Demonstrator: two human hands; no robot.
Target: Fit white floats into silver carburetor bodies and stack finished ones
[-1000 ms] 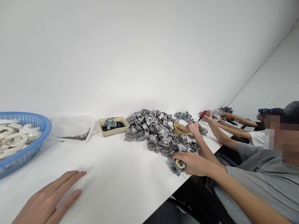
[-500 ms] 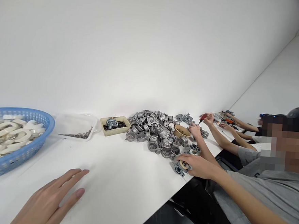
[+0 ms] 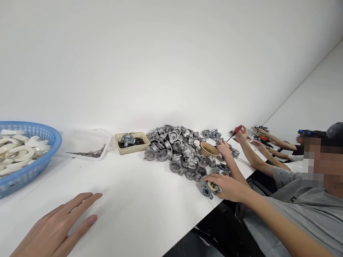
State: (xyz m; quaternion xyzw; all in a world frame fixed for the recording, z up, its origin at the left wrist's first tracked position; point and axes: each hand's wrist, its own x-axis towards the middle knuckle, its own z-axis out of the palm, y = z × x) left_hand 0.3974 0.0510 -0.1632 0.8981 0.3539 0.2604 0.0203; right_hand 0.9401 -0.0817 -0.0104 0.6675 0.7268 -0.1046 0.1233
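Observation:
My left hand (image 3: 54, 230) lies flat on the white table (image 3: 131, 204) at the lower left, fingers stretched out and slightly apart, holding nothing. It is nearest to a blue plastic basket (image 3: 24, 175) filled with white curved pieces (image 3: 9, 154). My right hand is out of view.
A clear tray with thin metal pins (image 3: 89, 153), a beige tray (image 3: 131, 142) and a heap of grey metal castings (image 3: 178, 150) sit along the wall. A co-worker's hand (image 3: 224, 186) to the right holds a casting at the table edge; further people work beyond.
The view has shifted slightly; my left hand stays flat on the table. The co-worker's far hand with a red tool has risen a little.

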